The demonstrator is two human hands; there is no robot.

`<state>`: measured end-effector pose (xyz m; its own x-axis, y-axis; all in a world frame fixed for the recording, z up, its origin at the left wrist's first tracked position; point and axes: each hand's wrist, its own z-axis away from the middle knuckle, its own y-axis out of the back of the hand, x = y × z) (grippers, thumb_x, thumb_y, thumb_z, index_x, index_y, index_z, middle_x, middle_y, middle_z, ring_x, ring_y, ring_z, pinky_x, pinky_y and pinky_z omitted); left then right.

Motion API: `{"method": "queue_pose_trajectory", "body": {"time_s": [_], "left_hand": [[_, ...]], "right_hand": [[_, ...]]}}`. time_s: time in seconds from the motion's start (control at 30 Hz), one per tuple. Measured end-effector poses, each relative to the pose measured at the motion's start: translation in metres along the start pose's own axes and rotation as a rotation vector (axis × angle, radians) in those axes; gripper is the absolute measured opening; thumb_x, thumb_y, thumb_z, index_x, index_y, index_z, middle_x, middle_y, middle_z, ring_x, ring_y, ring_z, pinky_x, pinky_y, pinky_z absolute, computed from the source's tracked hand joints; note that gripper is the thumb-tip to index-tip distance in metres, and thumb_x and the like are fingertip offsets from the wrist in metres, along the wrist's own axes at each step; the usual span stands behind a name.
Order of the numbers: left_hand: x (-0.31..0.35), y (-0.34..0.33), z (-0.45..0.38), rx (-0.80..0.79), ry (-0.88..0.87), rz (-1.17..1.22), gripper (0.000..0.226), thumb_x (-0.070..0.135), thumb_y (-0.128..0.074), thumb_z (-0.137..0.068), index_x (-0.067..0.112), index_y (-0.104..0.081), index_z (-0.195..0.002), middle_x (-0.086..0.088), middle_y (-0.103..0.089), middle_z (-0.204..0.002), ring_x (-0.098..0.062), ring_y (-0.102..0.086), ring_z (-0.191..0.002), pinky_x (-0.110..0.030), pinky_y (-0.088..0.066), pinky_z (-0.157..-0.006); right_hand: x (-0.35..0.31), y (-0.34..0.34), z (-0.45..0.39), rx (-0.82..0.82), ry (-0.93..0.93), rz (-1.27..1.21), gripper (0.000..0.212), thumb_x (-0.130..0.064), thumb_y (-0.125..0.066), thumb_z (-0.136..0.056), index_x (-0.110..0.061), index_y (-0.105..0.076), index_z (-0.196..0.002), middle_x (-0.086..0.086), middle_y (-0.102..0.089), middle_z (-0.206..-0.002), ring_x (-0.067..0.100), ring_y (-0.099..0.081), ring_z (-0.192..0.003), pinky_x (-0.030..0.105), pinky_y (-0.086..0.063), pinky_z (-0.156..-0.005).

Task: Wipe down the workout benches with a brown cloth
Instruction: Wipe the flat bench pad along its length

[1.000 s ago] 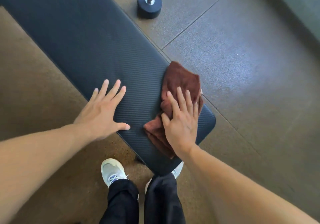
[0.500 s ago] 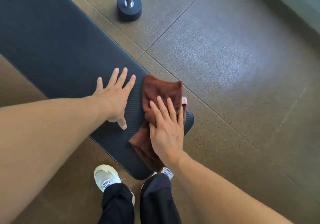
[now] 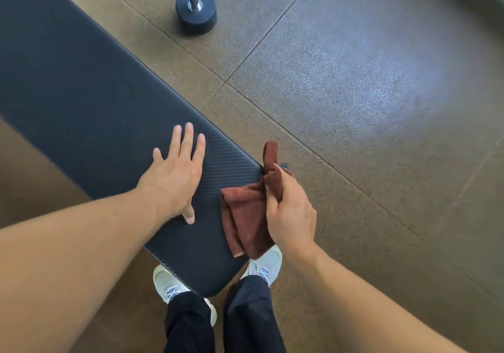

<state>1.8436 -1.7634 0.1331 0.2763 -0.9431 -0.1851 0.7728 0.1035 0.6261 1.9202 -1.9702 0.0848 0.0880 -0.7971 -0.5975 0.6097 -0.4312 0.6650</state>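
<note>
The brown cloth [image 3: 252, 210] hangs bunched from my right hand [image 3: 290, 210] at the near right corner of the bench [image 3: 90, 99]; my fingers curl round its upper folds, one tip poking up above my fist, the rest draping over the pad's edge. My left hand [image 3: 174, 175] lies flat on the black ribbed pad, fingers straight and spread. My white shoes [image 3: 166, 283] stand under the bench end. A dumbbell [image 3: 195, 11] rests on the speckled floor [image 3: 368, 93] beyond.
</note>
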Motion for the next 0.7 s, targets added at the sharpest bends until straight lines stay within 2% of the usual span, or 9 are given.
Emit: {"method": "queue_pose_trajectory", "body": {"time_s": [0.07,0.2,0.43,0.6,0.7], "left_hand": [[-0.001,-0.001,-0.001,0.018,-0.008,-0.002,0.171,0.068,-0.088,-0.049,-0.002,0.030,-0.149,-0.030,0.036,-0.155,-0.046,0.024,-0.148,-0.059,-0.030,-0.117],[-0.004,-0.005,0.001,0.072,-0.002,0.034,0.172,0.071,-0.088,-0.046,0.002,0.028,-0.152,-0.025,0.035,-0.158,-0.041,0.023,-0.151,-0.056,-0.030,-0.118],[-0.016,-0.021,0.001,0.149,-0.008,0.186,0.167,0.076,-0.083,-0.046,0.021,0.033,-0.152,-0.005,0.044,-0.157,-0.024,0.029,-0.150,-0.043,-0.019,-0.123],[-0.020,-0.031,-0.005,0.190,-0.032,0.208,0.167,0.075,-0.084,-0.046,0.020,0.032,-0.153,-0.006,0.042,-0.158,-0.027,0.030,-0.150,-0.049,-0.011,-0.125],[-0.022,-0.036,-0.008,0.203,-0.043,0.256,0.167,0.071,-0.088,-0.044,0.020,0.026,-0.155,-0.005,0.039,-0.160,-0.026,0.031,-0.149,-0.050,-0.004,-0.124]], "right_hand": [[0.011,0.001,0.003,0.004,-0.042,-0.015,0.034,-0.043,-0.045,-0.106,-0.042,-0.055,-0.139,-0.018,-0.062,-0.133,0.018,-0.056,-0.127,0.039,-0.044,-0.094],[-0.001,-0.002,-0.015,-0.039,0.015,0.102,0.027,-0.046,-0.040,-0.103,-0.038,-0.056,-0.125,-0.010,-0.062,-0.120,0.024,-0.058,-0.119,0.044,-0.046,-0.090],[-0.056,-0.017,-0.067,-0.210,0.228,0.154,0.040,-0.046,-0.041,-0.107,-0.046,-0.047,-0.147,-0.017,-0.057,-0.143,0.014,-0.051,-0.134,0.039,-0.040,-0.104],[-0.091,-0.039,-0.101,-0.262,0.344,0.137,0.039,-0.041,-0.046,-0.107,-0.043,-0.050,-0.147,-0.014,-0.060,-0.143,0.015,-0.055,-0.131,0.034,-0.040,-0.103],[-0.103,-0.052,-0.116,-0.278,0.401,0.105,0.042,-0.041,-0.048,-0.104,-0.040,-0.052,-0.146,-0.011,-0.063,-0.141,0.018,-0.058,-0.130,0.038,-0.045,-0.107]]}}
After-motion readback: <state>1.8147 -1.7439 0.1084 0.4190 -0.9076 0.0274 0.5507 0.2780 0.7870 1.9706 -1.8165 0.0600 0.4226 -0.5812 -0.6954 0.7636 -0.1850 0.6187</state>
